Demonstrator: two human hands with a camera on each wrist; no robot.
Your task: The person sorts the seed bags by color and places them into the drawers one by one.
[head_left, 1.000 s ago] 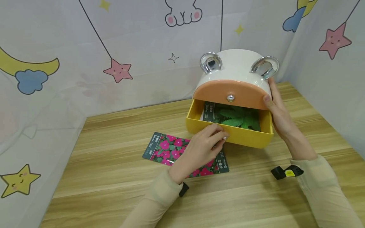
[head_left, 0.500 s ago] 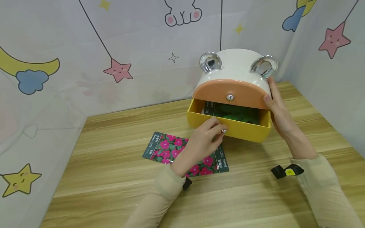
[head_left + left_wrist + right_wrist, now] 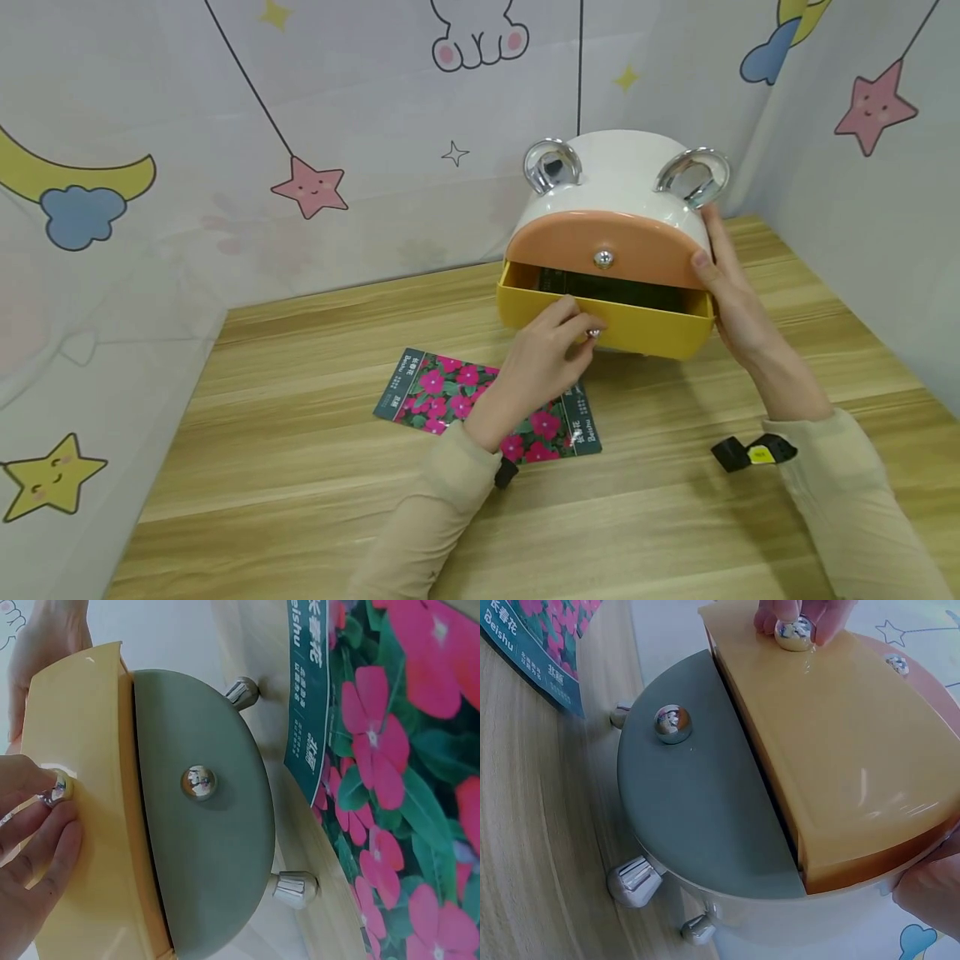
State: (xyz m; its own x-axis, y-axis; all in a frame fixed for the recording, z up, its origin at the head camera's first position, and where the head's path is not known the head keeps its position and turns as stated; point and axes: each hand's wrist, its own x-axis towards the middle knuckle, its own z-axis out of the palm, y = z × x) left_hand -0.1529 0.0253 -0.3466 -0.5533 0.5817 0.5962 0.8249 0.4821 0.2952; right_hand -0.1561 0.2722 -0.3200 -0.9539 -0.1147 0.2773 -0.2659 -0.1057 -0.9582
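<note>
A small cabinet with a white rounded shell (image 3: 630, 171) and silver ear-like loops stands at the back right of the table. Its yellow drawer (image 3: 652, 330) is pulled partly out, and a dark green packet (image 3: 622, 291) shows inside. My left hand (image 3: 546, 354) pinches the drawer's silver knob (image 3: 54, 791) between thumb and fingers. My right hand (image 3: 738, 304) rests along the cabinet's right side, fingers extended behind, thumb at the front edge by the orange drawer (image 3: 570, 237). Below the yellow drawer, the grey-green drawer (image 3: 697, 795) is flush.
A packet printed with pink flowers (image 3: 450, 392) lies on the wooden table (image 3: 285, 483), partly under my left forearm. Silver feet (image 3: 634, 881) hold the cabinet up. A printed white cloth (image 3: 390, 108) hangs close behind it.
The yellow drawer has slid back into the cabinet, covering more of the green packet. My left hand has moved with its knob, away from me. My right hand stays put.
</note>
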